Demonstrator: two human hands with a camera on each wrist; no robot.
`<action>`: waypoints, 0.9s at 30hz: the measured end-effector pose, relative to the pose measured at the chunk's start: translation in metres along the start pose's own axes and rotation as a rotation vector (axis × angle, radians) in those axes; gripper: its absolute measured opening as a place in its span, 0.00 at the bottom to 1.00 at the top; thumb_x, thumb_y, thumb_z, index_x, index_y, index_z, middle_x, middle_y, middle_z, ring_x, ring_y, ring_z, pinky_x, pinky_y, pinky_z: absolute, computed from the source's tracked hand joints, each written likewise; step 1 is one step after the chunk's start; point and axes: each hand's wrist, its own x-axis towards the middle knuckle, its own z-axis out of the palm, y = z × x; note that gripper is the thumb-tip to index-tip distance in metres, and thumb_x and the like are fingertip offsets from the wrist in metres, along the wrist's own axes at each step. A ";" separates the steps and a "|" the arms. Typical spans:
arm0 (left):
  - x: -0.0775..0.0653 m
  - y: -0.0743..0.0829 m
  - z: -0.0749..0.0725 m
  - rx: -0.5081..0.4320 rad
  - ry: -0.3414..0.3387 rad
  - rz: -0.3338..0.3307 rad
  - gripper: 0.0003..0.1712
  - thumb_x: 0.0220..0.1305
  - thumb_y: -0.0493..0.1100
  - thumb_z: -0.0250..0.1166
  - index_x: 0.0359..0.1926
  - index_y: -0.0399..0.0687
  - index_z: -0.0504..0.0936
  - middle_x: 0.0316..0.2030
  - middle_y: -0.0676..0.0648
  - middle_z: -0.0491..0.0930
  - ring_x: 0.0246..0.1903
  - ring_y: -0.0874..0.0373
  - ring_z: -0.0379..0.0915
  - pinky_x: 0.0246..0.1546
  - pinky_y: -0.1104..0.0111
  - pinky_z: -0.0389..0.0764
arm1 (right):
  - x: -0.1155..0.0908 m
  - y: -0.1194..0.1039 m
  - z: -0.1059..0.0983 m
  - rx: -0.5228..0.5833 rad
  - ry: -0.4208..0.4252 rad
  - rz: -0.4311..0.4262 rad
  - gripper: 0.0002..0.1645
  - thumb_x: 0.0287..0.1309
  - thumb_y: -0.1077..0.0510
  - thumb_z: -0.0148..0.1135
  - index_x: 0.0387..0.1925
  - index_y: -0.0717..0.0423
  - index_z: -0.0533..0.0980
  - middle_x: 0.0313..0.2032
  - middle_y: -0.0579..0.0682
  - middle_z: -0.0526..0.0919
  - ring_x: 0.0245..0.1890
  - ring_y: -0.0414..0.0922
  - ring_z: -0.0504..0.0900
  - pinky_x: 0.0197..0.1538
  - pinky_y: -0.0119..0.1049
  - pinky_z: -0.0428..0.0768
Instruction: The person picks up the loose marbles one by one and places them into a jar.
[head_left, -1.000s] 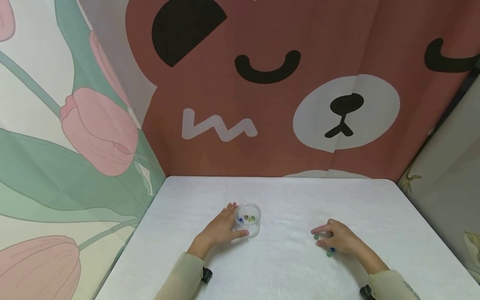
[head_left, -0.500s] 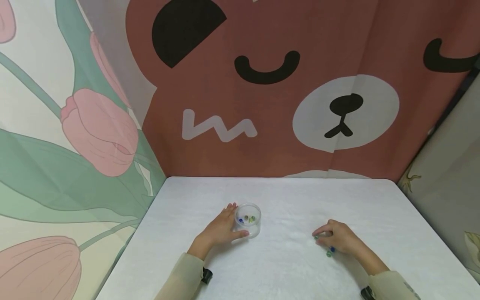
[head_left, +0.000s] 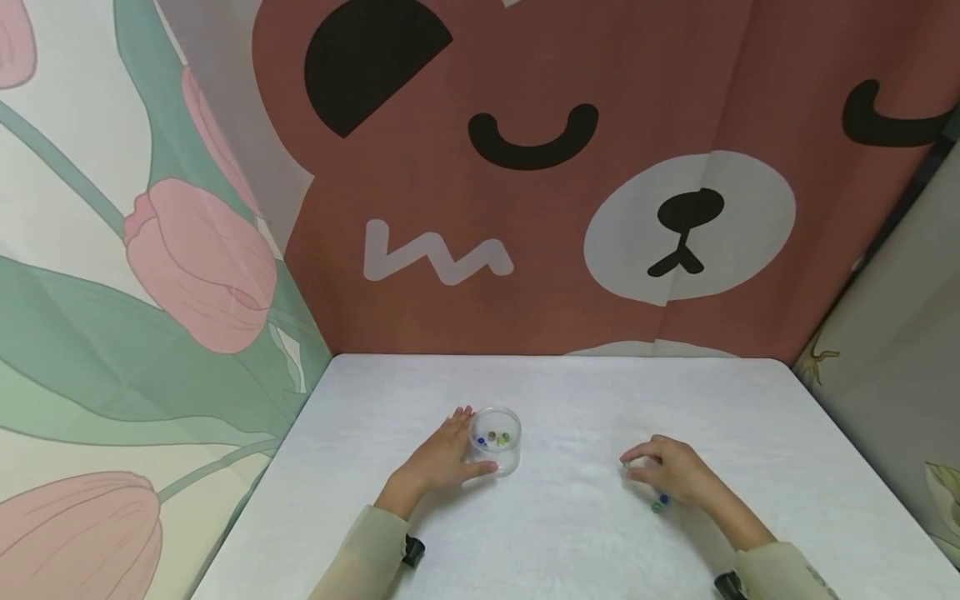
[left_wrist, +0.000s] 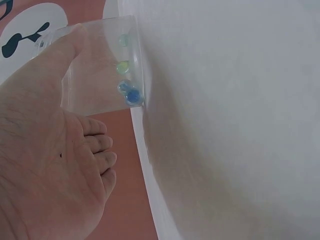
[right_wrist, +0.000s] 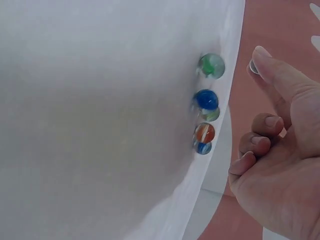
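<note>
- Left grip (head_left: 441,458) holds the clear cup (head_left: 510,460) with marbles (left_wrist: 133,96) inside.
- Right grip (head_left: 670,468) pinches one marble (right_wrist: 254,67), right of the cup.
- Loose marbles (right_wrist: 206,100) lie right of the cup.

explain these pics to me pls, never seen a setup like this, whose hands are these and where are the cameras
There is no machine here: a person works with two bare hands. The wide picture comes from a camera worn on the head, looking forward and down; the two others come from a camera on each wrist. On the white table stands a clear cup with a few marbles inside. The left hand rests against the cup's side. The right hand pinches one marble between thumb and finger; its colour is hard to tell. Near that hand, more marbles lie on the table, among them a green one, a blue one and an orange one.
</note>
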 end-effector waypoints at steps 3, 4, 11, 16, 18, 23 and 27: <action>0.000 0.001 -0.001 0.002 0.000 -0.002 0.61 0.62 0.74 0.61 0.79 0.37 0.52 0.79 0.41 0.49 0.79 0.47 0.41 0.79 0.56 0.48 | 0.000 -0.005 -0.001 0.011 0.009 -0.004 0.12 0.60 0.50 0.72 0.45 0.45 0.87 0.28 0.45 0.68 0.30 0.43 0.63 0.29 0.34 0.60; 0.000 0.001 -0.001 0.003 -0.001 -0.003 0.61 0.61 0.75 0.61 0.79 0.37 0.52 0.79 0.41 0.49 0.79 0.47 0.41 0.79 0.56 0.48 | 0.000 -0.006 -0.001 0.008 0.014 -0.015 0.12 0.61 0.50 0.72 0.45 0.46 0.87 0.28 0.45 0.68 0.30 0.43 0.63 0.29 0.34 0.60; 0.001 0.000 0.000 0.009 0.003 -0.001 0.61 0.61 0.74 0.62 0.79 0.37 0.53 0.79 0.41 0.49 0.79 0.47 0.42 0.79 0.56 0.49 | 0.004 -0.012 -0.001 -0.001 0.033 -0.029 0.13 0.61 0.51 0.71 0.46 0.48 0.87 0.30 0.44 0.71 0.31 0.43 0.64 0.31 0.34 0.63; 0.001 0.000 0.000 0.004 0.005 -0.001 0.61 0.61 0.74 0.62 0.79 0.38 0.53 0.80 0.41 0.49 0.79 0.48 0.42 0.79 0.55 0.50 | 0.005 -0.017 0.000 0.007 0.041 -0.024 0.13 0.60 0.50 0.72 0.46 0.48 0.88 0.30 0.44 0.72 0.33 0.44 0.65 0.33 0.36 0.64; 0.001 0.000 0.000 0.001 0.005 -0.001 0.61 0.61 0.75 0.62 0.79 0.38 0.53 0.80 0.41 0.49 0.79 0.48 0.42 0.79 0.55 0.50 | 0.006 -0.019 0.000 0.019 0.045 -0.019 0.14 0.60 0.48 0.72 0.46 0.47 0.88 0.30 0.44 0.72 0.33 0.44 0.65 0.34 0.36 0.64; 0.001 0.001 0.000 0.006 0.004 -0.003 0.62 0.61 0.75 0.61 0.79 0.38 0.53 0.80 0.42 0.48 0.79 0.48 0.41 0.79 0.56 0.50 | 0.009 -0.024 0.002 0.040 0.055 -0.029 0.16 0.60 0.45 0.71 0.47 0.46 0.87 0.31 0.43 0.72 0.33 0.43 0.65 0.33 0.35 0.64; 0.000 0.000 0.001 0.009 0.006 0.000 0.62 0.61 0.75 0.61 0.79 0.38 0.53 0.80 0.42 0.48 0.79 0.49 0.41 0.79 0.56 0.49 | 0.013 -0.029 0.004 0.043 0.075 -0.061 0.16 0.60 0.45 0.71 0.47 0.46 0.88 0.28 0.43 0.67 0.30 0.42 0.62 0.29 0.33 0.59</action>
